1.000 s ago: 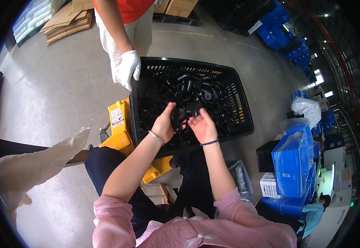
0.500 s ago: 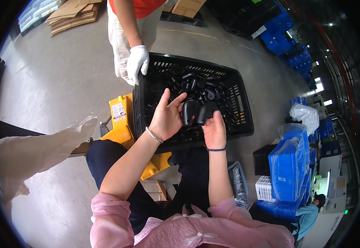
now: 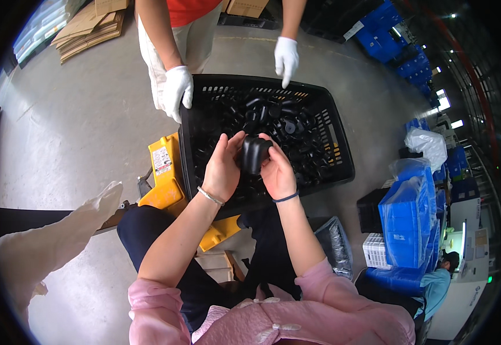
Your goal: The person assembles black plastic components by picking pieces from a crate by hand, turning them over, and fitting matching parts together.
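Between my two hands, above a black crate (image 3: 338, 129), is a glossy black moulded plastic part (image 3: 255, 155). From its left side, my left hand (image 3: 224, 168) closes on it, with the fingertips partly behind it. My right hand (image 3: 279, 172) grips its right side, the thumb and fingers curled round the edge. Whether it is one piece or two pressed together, I cannot tell. Below, the crate holds many loose black parts (image 3: 289, 125) of similar look.
Across the crate, a co-worker's white-gloved hand (image 3: 177, 91) rests at its left corner; another gloved hand (image 3: 286, 59) hangs over the far rim. Yellow equipment (image 3: 167, 178) stands left of the crate. Wrapped blue bins (image 3: 407, 221) and a white basket (image 3: 376, 250) are at right.
My hands have drawn together; the two black pieces seen apart before now appear as one shape between them. The co-worker's second gloved hand has come in over the far rim.
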Demonstrator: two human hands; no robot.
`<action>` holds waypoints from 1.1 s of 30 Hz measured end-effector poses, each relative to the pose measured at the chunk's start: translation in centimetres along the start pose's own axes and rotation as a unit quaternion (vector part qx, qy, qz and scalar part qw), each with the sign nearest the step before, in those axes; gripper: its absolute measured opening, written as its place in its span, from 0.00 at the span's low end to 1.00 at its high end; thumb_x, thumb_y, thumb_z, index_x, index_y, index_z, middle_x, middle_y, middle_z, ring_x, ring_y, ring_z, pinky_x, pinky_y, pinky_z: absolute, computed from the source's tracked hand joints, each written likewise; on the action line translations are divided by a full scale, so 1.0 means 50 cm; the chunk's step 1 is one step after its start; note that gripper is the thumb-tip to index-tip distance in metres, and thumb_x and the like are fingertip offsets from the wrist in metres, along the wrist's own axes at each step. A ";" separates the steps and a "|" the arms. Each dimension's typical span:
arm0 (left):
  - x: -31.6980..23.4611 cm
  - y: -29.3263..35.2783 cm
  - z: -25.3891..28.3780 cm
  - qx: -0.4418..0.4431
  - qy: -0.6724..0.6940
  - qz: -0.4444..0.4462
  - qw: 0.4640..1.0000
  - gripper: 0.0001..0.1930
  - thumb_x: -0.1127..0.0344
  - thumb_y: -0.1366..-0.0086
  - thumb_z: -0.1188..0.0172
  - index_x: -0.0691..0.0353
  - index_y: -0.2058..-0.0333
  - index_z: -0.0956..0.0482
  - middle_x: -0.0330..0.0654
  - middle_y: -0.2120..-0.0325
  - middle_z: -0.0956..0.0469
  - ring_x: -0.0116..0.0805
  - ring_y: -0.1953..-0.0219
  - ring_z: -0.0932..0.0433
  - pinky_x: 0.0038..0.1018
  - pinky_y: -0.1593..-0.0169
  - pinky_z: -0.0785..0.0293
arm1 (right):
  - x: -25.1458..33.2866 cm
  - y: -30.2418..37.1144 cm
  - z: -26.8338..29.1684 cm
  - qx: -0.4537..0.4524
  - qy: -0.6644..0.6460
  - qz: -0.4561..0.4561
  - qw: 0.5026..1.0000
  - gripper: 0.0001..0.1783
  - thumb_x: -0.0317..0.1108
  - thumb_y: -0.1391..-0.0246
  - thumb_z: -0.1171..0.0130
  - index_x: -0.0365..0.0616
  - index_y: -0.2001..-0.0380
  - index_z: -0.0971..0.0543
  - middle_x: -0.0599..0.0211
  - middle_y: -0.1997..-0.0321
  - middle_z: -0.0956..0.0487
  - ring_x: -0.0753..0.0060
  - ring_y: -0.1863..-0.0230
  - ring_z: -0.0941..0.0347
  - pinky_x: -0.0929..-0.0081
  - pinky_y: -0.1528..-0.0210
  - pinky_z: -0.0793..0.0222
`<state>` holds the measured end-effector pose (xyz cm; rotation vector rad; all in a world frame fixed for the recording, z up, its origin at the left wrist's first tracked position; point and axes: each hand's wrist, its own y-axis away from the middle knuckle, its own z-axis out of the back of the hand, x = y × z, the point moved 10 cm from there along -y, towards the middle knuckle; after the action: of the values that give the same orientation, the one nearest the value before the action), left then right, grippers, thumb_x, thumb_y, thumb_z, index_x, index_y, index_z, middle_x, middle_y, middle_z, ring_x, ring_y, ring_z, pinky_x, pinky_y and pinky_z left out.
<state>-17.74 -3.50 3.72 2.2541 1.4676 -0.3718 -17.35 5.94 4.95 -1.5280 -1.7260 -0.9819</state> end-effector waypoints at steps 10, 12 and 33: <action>-0.004 0.009 -0.040 0.066 0.021 -0.018 0.997 0.30 0.46 0.37 0.66 0.69 0.49 0.37 0.40 0.56 0.32 0.29 0.51 0.39 0.27 0.44 0.50 | -0.007 -0.010 0.009 0.027 -0.211 -0.024 0.977 0.20 0.39 0.46 0.60 0.40 0.53 0.32 0.63 0.55 0.29 0.72 0.52 0.34 0.74 0.50 0.39; -0.003 0.008 -0.038 0.062 0.025 -0.015 0.998 0.30 0.47 0.37 0.66 0.69 0.50 0.36 0.40 0.55 0.32 0.29 0.51 0.39 0.27 0.44 0.50 | -0.009 -0.012 0.014 0.012 -0.205 -0.020 0.979 0.19 0.39 0.45 0.60 0.41 0.54 0.31 0.67 0.57 0.28 0.74 0.54 0.33 0.75 0.51 0.39; 0.083 0.131 -0.143 0.101 -0.780 -0.290 0.546 0.37 0.49 0.42 0.55 0.70 0.43 0.53 0.56 0.44 0.51 0.50 0.39 0.55 0.42 0.39 0.67 | -0.090 0.109 0.070 -0.115 -0.356 -0.078 0.924 0.16 0.41 0.44 0.56 0.46 0.56 0.29 0.69 0.59 0.26 0.71 0.54 0.32 0.72 0.50 0.37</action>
<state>-10.11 0.99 9.44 0.5209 0.8699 -2.0684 -11.28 6.85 0.02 -2.1052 -2.3148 -0.7657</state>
